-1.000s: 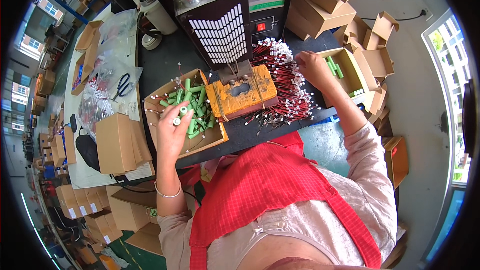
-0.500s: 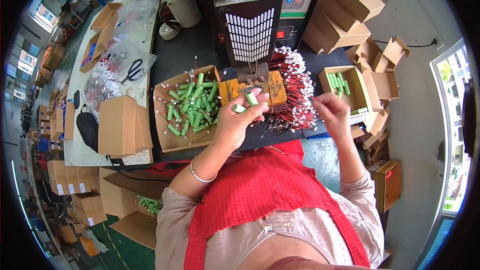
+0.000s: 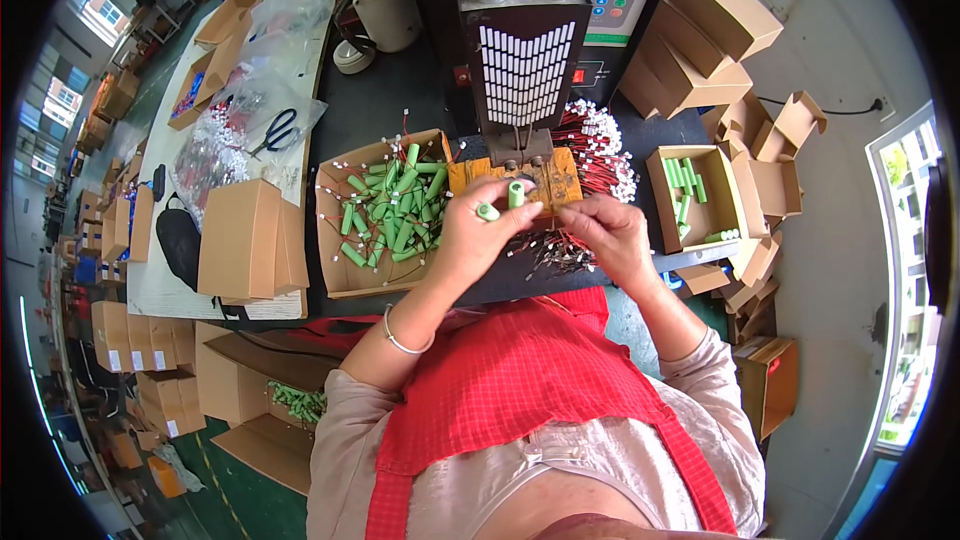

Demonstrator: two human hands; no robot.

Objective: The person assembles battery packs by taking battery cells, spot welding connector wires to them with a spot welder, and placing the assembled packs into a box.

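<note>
My left hand [image 3: 474,242] is closed around two green cylindrical battery cells [image 3: 516,195], their ends sticking up between the fingers. It sits over the front of a worn yellow block [image 3: 563,178] under the head of a bench machine [image 3: 528,70]. Just to the right, my right hand [image 3: 618,242] has thumb and forefinger pinched together near the block's front right corner. Whatever is in that pinch is too small to make out. Behind and beneath the right hand lies a heap of red and black wires with white connectors [image 3: 600,155].
On the left, a cardboard box [image 3: 372,287] holds many green cells with wire leads. An open box [image 3: 738,202] with bare green cells stands on the right. Scissors [image 3: 278,130] lie on plastic bags at the far left. Empty cartons [image 3: 700,30] are stacked beside the machine.
My right hand has moved left from beside the right-hand box to the yellow block, close to my left hand. My left hand still holds the two cells. The whole view has shifted slightly.
</note>
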